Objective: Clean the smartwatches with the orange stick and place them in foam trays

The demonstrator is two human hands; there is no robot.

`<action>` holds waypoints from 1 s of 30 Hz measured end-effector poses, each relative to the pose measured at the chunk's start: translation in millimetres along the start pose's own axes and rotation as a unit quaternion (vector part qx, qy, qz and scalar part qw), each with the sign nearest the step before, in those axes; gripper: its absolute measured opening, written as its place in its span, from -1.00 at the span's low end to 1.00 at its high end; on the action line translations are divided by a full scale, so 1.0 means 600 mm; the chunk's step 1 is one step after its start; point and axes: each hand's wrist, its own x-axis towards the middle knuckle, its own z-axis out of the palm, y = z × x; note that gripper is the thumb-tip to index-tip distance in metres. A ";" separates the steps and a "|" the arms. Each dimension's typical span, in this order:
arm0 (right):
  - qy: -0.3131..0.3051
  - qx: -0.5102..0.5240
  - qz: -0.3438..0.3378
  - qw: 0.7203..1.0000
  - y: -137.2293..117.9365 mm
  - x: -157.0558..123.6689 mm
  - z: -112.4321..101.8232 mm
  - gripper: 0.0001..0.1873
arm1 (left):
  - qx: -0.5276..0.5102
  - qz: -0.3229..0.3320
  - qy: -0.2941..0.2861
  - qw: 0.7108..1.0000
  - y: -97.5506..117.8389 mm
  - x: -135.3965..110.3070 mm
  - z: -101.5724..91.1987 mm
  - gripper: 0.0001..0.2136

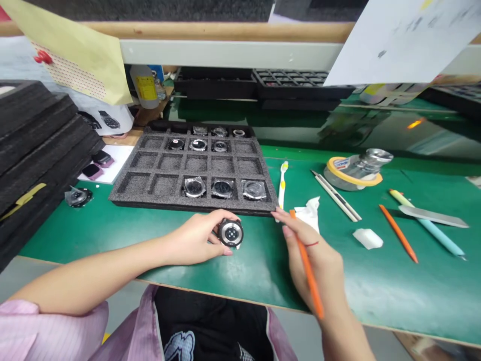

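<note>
I see the round watch case [230, 232] standing on edge on the green tabletop [376, 286], just in front of the near edge of the grey foam tray [158, 170], its sensor back turned up toward my camera. My left hand [193, 238] has it: the fingers [221, 216] curl over the top rim and the thumb props the lower edge, so the grip is closed on the case from its left side. My right hand [313, 260] sits to the right of the case, apart from it, with an open stretch of tabletop between. Its fingers are clasped loosely round an orange stick [306, 263], whose long axis runs from near my wrist up and leftward, the tip ending by the tray's near right corner, just beside a white toothbrush [282, 183] and a crumpled white wipe [308, 210]. The left hand is plainly the nearer one to the case; the stick's tip lies up and to the right of it, not touching
</note>
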 end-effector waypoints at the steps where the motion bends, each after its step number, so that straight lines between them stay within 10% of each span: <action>1: 0.008 0.009 -0.010 1.000 0.000 -0.007 0.008 -0.68 | -0.011 -0.005 0.005 1.000 0.000 -0.002 0.000 -0.49; 10: 0.010 0.030 -0.064 0.997 0.012 -0.013 -0.004 -0.75 | -0.098 0.005 0.093 0.991 0.034 -0.045 -0.055 -0.49; 13: 0.031 0.047 -0.087 0.995 0.014 -0.014 0.005 -0.75 | 0.036 0.029 0.204 0.978 0.042 -0.069 -0.092 -0.53; 16: 0.029 0.053 -0.107 0.992 0.018 -0.017 0.014 -0.75 | 0.295 0.064 0.321 0.898 0.027 -0.086 -0.117 -0.64; 23: 0.011 0.057 -0.122 0.991 0.023 -0.021 0.015 -0.77 | 0.463 0.047 0.278 0.840 -0.025 -0.098 -0.105 -0.58; 30: -0.006 0.032 -0.196 0.980 0.017 -0.010 0.013 -0.71 | 0.467 0.087 0.283 0.833 0.037 -0.045 -0.116 -0.61</action>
